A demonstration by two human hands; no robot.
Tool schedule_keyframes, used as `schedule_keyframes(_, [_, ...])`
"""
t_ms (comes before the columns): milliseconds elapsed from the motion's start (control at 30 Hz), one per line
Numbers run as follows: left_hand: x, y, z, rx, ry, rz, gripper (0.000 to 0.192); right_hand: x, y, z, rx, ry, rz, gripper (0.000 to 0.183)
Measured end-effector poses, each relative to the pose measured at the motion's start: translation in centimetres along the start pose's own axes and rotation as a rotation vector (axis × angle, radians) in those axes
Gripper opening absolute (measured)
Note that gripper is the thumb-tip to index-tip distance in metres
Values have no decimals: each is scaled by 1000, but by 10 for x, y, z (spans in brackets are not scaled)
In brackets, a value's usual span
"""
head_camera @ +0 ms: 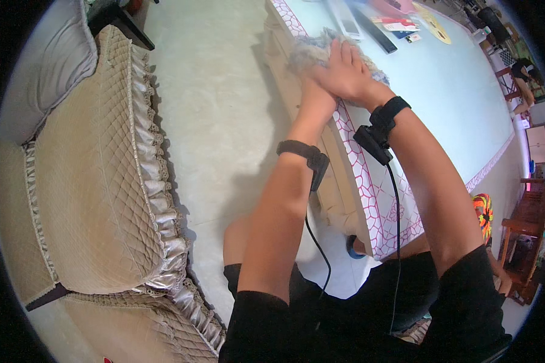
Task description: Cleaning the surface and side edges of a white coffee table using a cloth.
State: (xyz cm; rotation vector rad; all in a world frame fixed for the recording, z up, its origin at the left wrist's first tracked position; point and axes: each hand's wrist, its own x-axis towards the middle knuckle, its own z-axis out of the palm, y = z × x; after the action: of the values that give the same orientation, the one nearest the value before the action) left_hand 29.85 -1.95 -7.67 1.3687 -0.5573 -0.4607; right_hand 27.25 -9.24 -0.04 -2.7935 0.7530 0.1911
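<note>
My right hand (345,72) lies flat on top of a fluffy grey-blue and cream cloth or plush piece (315,52), its fingers stretched toward the far side. My left hand (315,79) is at the near-left side of that fluffy thing, crossed by the right palm. The left fingers are mostly hidden, so their grip does not show. The fluffy thing rests at the left edge of a table with a pale cover (445,100) and a pink-patterned border. Each wrist wears a black band with a small module and a cable.
Beyond the hands lie a dark remote-like bar (377,31), a long pale case (345,20), red packets (393,22), a yellow fan-like piece (433,25) and a pink container (395,6). A quilted sofa (91,172) stands left. Another person (522,86) is at far right.
</note>
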Motion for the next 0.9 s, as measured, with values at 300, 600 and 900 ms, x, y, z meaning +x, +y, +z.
schedule_keyframes(300, [-84,23,29,-47,19,-90,45,-76,28,2,71,-112,23,96])
schedule_keyframes(600, [-185,27,60,223,137,-118,42,-175,43,-21,45,-437,-2,104])
schedule_keyframes(900, [-172,39,41,321,-63,-195,51,-191,43,-33,131,-473,-44,99])
